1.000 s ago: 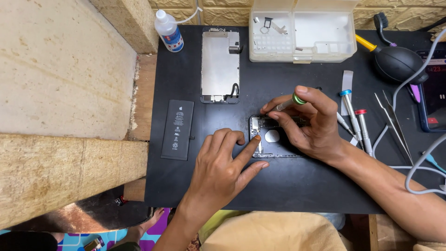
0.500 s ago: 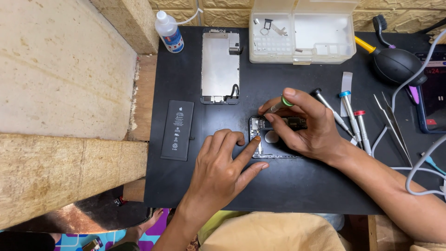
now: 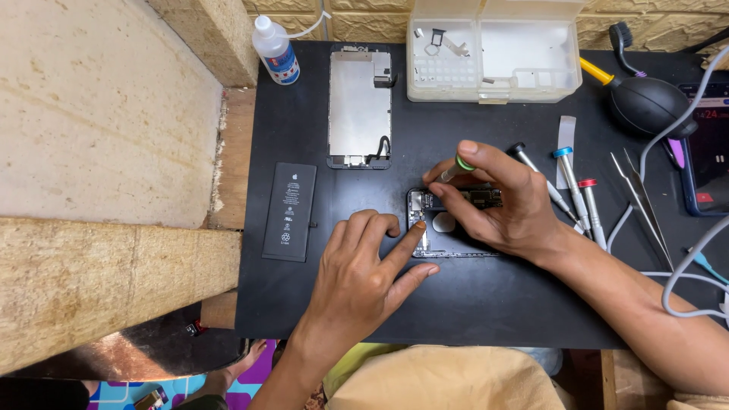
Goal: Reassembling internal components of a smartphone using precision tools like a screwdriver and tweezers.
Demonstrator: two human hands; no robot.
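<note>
Screwdriver (image 3: 449, 170) with a green collar is pinched between the thumb and fingers of the right hand (image 3: 497, 205), its tip angled down toward the upper left part of the opened phone body (image 3: 454, 222). The phone body lies flat on the black mat (image 3: 456, 304) near the middle of the worktop, a little toward the near edge, with its internals exposed. The left hand (image 3: 364, 273) rests palm down on the mat just beside the phone body's left end — its index finger lies along that end and steadies it, the other fingers spread loosely and holding nothing.

A black battery (image 3: 289, 212) lies flat toward the left edge of the mat, well apart from the phone body. A detached display panel (image 3: 360, 106), metal back upward, lies toward the far edge, above and left of the phone body. A small white squeeze bottle (image 3: 275, 50) stands at the far left corner. A clear plastic parts box (image 3: 497, 49) sits open at the far edge, holding small metal parts in its left half.

To the right of the right hand lie three more screwdrivers (image 3: 577, 199) — black, blue and red capped — then tweezers (image 3: 642, 201). A black rubber air blower (image 3: 649, 102) rests near the far right corner, with grey cables (image 3: 683, 281) trailing along the right edge.
</note>
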